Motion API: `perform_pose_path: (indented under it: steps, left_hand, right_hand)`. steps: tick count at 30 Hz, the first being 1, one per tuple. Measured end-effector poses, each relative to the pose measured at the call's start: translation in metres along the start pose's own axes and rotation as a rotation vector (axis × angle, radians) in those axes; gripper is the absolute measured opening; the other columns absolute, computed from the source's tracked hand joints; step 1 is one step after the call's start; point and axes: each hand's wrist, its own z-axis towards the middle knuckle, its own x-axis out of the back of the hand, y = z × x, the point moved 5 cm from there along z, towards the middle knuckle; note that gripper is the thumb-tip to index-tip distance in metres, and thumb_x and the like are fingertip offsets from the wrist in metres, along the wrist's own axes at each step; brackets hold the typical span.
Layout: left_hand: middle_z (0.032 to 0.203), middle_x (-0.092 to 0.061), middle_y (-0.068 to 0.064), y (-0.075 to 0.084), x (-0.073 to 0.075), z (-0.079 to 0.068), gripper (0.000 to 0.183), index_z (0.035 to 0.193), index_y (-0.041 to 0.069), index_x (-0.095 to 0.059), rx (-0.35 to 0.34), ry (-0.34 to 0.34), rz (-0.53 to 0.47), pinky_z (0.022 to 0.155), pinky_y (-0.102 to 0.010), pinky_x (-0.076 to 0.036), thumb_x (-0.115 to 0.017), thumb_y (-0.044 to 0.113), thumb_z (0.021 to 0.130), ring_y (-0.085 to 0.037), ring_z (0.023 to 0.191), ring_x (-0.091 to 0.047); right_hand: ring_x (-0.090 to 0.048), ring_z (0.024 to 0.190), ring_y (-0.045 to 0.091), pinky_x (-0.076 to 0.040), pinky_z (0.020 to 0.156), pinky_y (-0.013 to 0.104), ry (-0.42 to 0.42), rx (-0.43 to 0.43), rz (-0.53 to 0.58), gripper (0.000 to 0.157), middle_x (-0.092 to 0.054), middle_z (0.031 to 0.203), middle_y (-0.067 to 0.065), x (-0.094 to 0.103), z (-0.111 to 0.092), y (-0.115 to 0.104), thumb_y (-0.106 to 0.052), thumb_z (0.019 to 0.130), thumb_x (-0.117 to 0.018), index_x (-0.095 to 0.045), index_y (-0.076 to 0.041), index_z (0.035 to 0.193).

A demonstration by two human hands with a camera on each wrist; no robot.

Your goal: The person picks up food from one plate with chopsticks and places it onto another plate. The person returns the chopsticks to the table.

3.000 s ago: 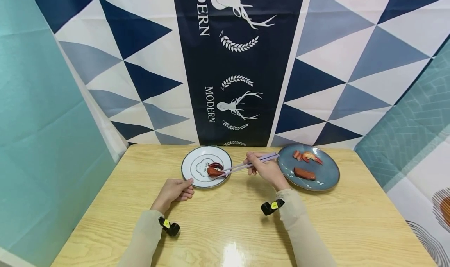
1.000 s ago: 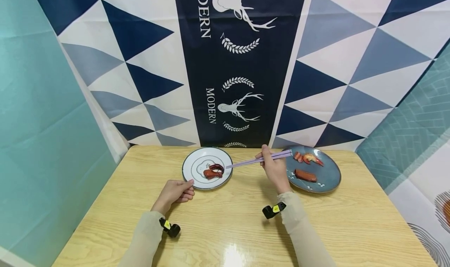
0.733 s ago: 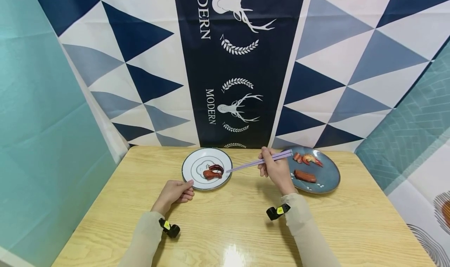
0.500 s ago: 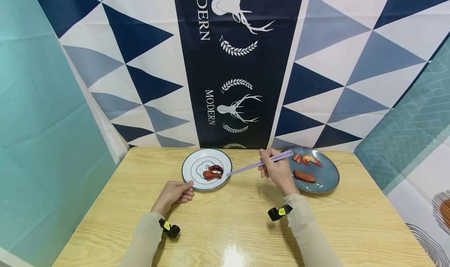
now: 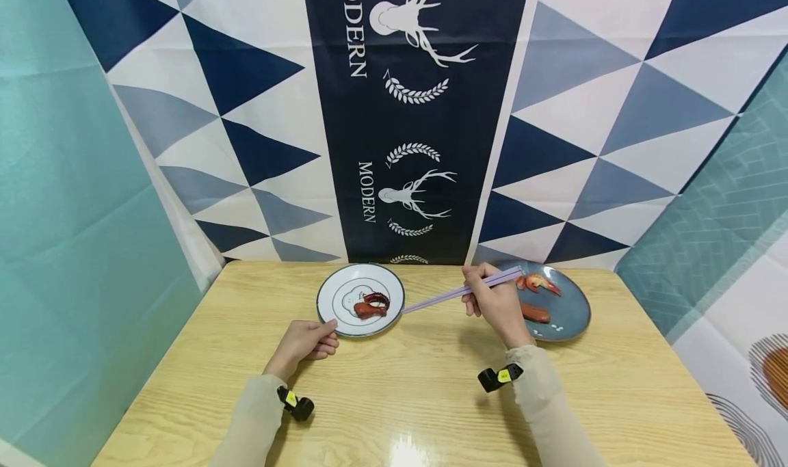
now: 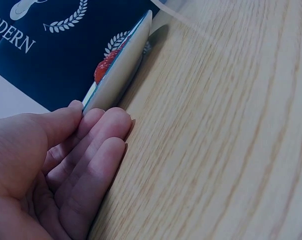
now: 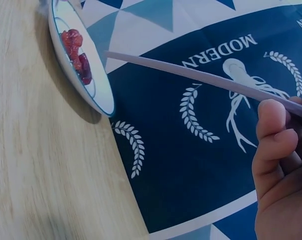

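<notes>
My left hand (image 5: 304,340) pinches the near left rim of a white plate (image 5: 329,296) with a dark edge; in the left wrist view its thumb (image 6: 66,120) lies at the rim, fingers curled below. A reddish-brown drumstick-shaped piece (image 5: 368,310) and a dark red curled piece (image 5: 383,297) lie on that plate. My right hand (image 5: 497,303) grips lilac chopsticks (image 5: 434,300), held together, their tips near the plate's right rim. In the right wrist view the chopsticks (image 7: 206,76) have nothing between their tips.
On the right, a blue-grey plate (image 5: 575,310) carries a shrimp (image 5: 542,282), a sausage piece (image 5: 534,312) and a small reddish piece partly hidden behind the chopsticks. My right hand overlaps its left side. A patterned cloth (image 5: 406,111) hangs behind the wooden table (image 5: 394,385).
The chopsticks, spread at the drumstick-shaped piece earlier, have come together and drawn right, off it, with my right hand. That piece lies beside the curled one. My left hand stays at the rim.
</notes>
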Motion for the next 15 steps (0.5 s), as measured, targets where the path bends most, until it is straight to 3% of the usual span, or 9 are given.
perform_pose_path:
  steps: [11,15]
  left_hand:
    - [0.075,-0.076,-0.004,0.001,0.0,-0.001,0.039,0.089,0.0,-0.076,0.001,0.004,-0.001,0.057,-0.023,-0.061,-0.07,0.038,0.099,-0.009,0.063,-0.072]
    - [0.074,-0.076,-0.004,0.001,0.0,-0.002,0.039,0.088,0.001,-0.076,-0.001,0.007,-0.001,0.057,-0.023,-0.061,-0.07,0.038,0.099,-0.009,0.062,-0.072]
  right_hand:
    - [-0.054,0.037,0.024,-0.044,0.033,0.027,0.012,-0.007,-0.003,0.036,-0.062,0.06,0.024,0.009,-0.002,-0.011,-0.016,0.107,-0.057,-0.058,0.005,0.078]
    - [-0.055,0.037,0.022,-0.044,0.033,0.032,-0.056,-0.005,0.002,0.039,-0.062,0.06,0.025,0.013,-0.003,-0.012,-0.019,0.109,-0.055,-0.063,0.006,0.08]
